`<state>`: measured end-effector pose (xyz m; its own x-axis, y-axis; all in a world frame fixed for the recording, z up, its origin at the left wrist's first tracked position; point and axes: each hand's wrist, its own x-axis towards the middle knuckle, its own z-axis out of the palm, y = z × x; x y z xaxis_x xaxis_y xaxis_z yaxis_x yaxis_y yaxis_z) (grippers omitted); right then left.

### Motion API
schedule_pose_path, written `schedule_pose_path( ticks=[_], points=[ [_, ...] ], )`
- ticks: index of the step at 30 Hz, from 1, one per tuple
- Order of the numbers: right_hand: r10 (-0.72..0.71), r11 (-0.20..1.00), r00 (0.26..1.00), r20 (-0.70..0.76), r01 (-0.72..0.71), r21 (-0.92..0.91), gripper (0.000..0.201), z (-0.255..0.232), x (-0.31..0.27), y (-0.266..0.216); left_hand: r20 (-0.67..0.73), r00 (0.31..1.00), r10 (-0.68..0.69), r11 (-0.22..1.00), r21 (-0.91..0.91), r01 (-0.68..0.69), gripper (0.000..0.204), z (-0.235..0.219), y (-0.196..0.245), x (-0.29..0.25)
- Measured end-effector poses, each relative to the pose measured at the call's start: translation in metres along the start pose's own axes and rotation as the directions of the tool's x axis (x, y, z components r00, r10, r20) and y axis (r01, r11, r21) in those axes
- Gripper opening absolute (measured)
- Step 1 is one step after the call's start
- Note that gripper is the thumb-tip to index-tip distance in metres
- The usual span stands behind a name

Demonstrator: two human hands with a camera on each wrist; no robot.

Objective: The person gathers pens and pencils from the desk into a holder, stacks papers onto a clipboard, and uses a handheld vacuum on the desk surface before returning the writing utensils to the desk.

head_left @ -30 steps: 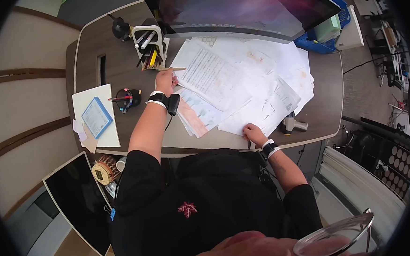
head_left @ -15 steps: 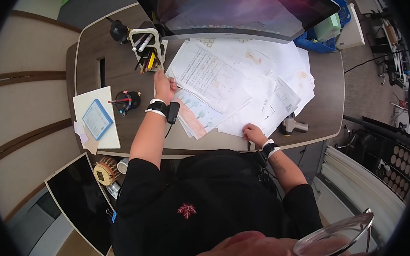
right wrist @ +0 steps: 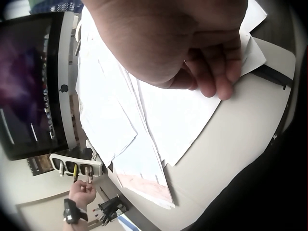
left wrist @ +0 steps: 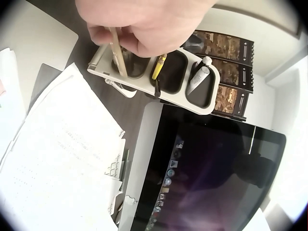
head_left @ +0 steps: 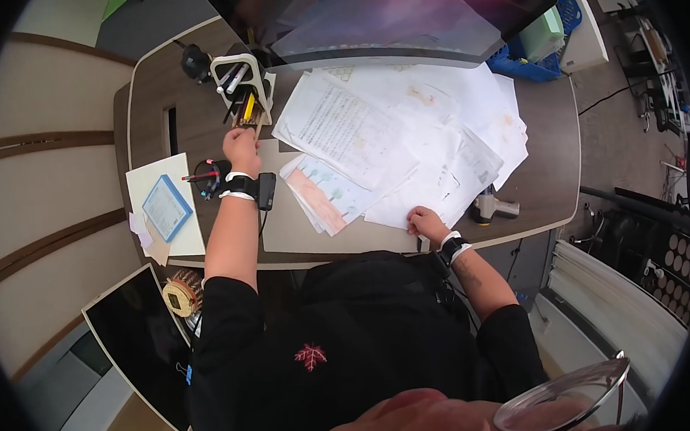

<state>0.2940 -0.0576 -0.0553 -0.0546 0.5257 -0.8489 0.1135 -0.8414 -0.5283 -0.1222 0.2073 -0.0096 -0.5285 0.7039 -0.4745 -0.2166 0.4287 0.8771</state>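
Left hand: my left hand (head_left: 241,151) is narrow, thumb and fingers pinching a thin pale stick (left wrist: 117,55)
Stick: tilted, its upper part in my grip and its lower end inside an end compartment of the pen holder (left wrist: 137,85)
Middle compartment: a yellow pen (left wrist: 159,67) leans there, with a dark slim item beside it
Far compartment: a white marker (left wrist: 198,81) stands at a slant, next to another pen-like item
Right hand: my right hand (head_left: 431,224) rests at the near edge of the papers, fingers loosely bent; I see nothing held in it, though my thumb is hidden in the wrist view
Papers: a written sheet (head_left: 331,121) lies over a coloured drawing (head_left: 328,193), with more loose white sheets (head_left: 412,144) overlapping to the right
Behind the papers: the monitor (head_left: 380,20), with the blue basket (head_left: 541,69) near its right end
Left of the papers: the black pen cup (head_left: 210,179) sits near my left wrist, and beyond it a blue-edged box (head_left: 167,208) lies on a white board (head_left: 182,174)
Right end: a grey tool (head_left: 498,208) lies on the surface (head_left: 546,148), just beside the sheets
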Motion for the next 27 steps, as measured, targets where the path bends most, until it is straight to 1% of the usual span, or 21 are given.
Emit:
schedule_pose_path(
  ticks=[2, 5, 6, 8, 9, 12, 13, 15, 16, 17, 18, 19, 20, 21, 22, 23, 24, 25, 26, 27],
  points=[
    [-0.006, 1.0, 1.0, 0.01, 0.006, 0.0, 0.015, -0.002, 0.0, 0.002, -0.047, 0.999, 0.003, 1.0, 0.021, -0.002, 0.013, 0.0, 0.001, -0.003],
    [-0.015, 1.0, 1.0, 0.024, 0.016, -0.008, 0.014, -0.003, 0.001, 0.005, -0.053, 0.998, -0.022, 0.991, 0.128, 0.028, 0.017, 0.001, 0.004, -0.001],
    [-0.015, 1.0, 1.0, 0.017, 0.015, 0.0, 0.014, -0.003, 0.001, 0.007, -0.033, 0.998, 0.047, 0.999, 0.016, -0.046, 0.019, 0.004, 0.005, 0.001],
    [-0.021, 1.0, 1.0, 0.013, 0.021, 0.019, 0.014, -0.005, 0.002, 0.011, -0.012, 0.983, 0.182, 0.961, -0.211, -0.18, 0.025, 0.012, -0.003, 0.019],
    [-0.026, 0.999, 0.999, 0.019, 0.026, 0.027, 0.013, -0.006, 0.003, 0.015, 0.061, 0.979, 0.194, 0.938, -0.305, -0.167, 0.031, 0.01, -0.005, 0.029],
    [-0.031, 0.999, 1.0, 0.005, 0.03, 0.045, 0.014, -0.006, 0.001, 0.019, 0.11, 0.989, 0.094, 0.889, -0.457, -0.034, 0.031, 0.011, 0.002, 0.025],
    [-0.032, 0.998, 0.999, -0.007, 0.032, 0.052, 0.016, -0.006, 0.0, 0.018, 0.115, 0.99, 0.08, 0.911, -0.411, -0.026, 0.032, 0.013, 0.001, 0.019],
    [-0.038, 0.998, 0.999, -0.024, 0.039, 0.043, 0.015, -0.007, -0.002, 0.016, -0.084, 0.99, 0.111, 0.943, -0.305, -0.132, 0.033, 0.021, -0.002, 0.005],
    [-0.038, 0.998, 0.999, -0.033, 0.039, 0.04, 0.015, -0.006, -0.005, 0.014, -0.18, 0.975, 0.132, 0.955, -0.242, -0.174, 0.034, 0.024, -0.004, -0.003],
    [-0.065, 0.998, 0.997, -0.042, 0.066, 0.022, 0.015, -0.007, -0.007, 0.01, -0.254, 0.955, 0.156, 0.972, -0.133, -0.194, 0.028, 0.028, 0.001, -0.017],
    [-0.088, 0.996, 0.995, -0.051, 0.089, 0.004, 0.014, -0.009, -0.009, 0.006, -0.206, 0.948, 0.242, 0.968, -0.018, -0.251, 0.026, 0.028, -0.007, -0.018],
    [-0.112, 0.994, 0.992, -0.061, 0.111, -0.015, 0.014, -0.011, -0.009, 0.003, -0.148, 0.936, 0.321, 0.946, 0.091, -0.31, 0.023, 0.025, -0.025, -0.013],
    [-0.15, 0.989, 0.983, -0.104, 0.148, -0.026, 0.013, -0.012, -0.006, 0.0, -0.084, 0.916, 0.391, 0.909, 0.191, -0.37, 0.021, 0.025, -0.047, -0.008],
    [-0.191, 0.982, 0.971, -0.144, 0.187, -0.041, 0.013, -0.014, -0.002, -0.004, -0.018, 0.92, 0.391, 0.898, 0.226, -0.378, 0.022, 0.029, -0.075, -0.008],
    [-0.234, 0.972, 0.955, -0.181, 0.227, -0.06, 0.013, -0.015, 0.003, -0.012, 0.041, 0.963, 0.265, 0.913, 0.31, -0.264, 0.024, 0.04, -0.081, -0.032],
    [-0.293, 0.956, 0.931, -0.217, 0.278, -0.096, 0.011, -0.017, 0.006, -0.023, 0.087, 0.988, 0.131, 0.904, 0.399, -0.155, 0.027, 0.048, -0.086, -0.059],
    [-0.411, 0.906, 0.871, -0.27, 0.356, -0.23, 0.013, -0.017, 0.012, -0.037, 0.177, 0.984, 0.019, 0.901, 0.423, -0.094, 0.031, 0.049, -0.112, -0.06],
    [-0.527, 0.834, 0.794, -0.303, 0.414, -0.364, 0.016, -0.017, 0.02, -0.05, 0.261, 0.961, -0.095, 0.89, 0.454, -0.035, 0.036, 0.049, -0.14, -0.062],
    [-0.635, 0.744, 0.706, -0.314, 0.45, -0.494, 0.019, -0.018, 0.028, -0.063, 0.248, 0.964, -0.097, 0.892, 0.451, -0.026, 0.04, 0.058, -0.13, -0.095],
    [-0.703, 0.689, 0.645, -0.299, 0.515, -0.51, 0.029, -0.017, 0.036, -0.076, 0.235, 0.967, -0.099, 0.894, 0.448, -0.018, 0.045, 0.067, -0.116, -0.128]
  ],
)
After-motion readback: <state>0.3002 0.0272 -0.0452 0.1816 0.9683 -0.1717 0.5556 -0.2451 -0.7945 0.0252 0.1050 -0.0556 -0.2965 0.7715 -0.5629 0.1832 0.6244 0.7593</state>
